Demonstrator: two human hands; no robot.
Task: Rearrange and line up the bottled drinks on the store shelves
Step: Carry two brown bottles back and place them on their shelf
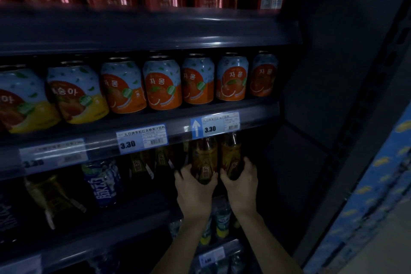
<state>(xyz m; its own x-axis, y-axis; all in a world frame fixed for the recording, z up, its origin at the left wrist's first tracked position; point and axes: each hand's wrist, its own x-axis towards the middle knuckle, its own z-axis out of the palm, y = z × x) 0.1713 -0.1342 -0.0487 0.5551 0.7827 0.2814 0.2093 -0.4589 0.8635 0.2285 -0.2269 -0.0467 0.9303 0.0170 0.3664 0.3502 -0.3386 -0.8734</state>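
My left hand (195, 187) and right hand (241, 179) each clasp an amber plastic tea bottle (205, 158) low; full, heavy, slick.

Dark shelves (155, 122) bearing cans (161, 83), bottles (103, 181)

At the right of the frame you have open shelf space beside the two brown bottles (216, 158). To their left, more bottles (144, 162) crowd the row. Above, the price rail (155, 135) overhangs the bottle tops, so headroom is tight.
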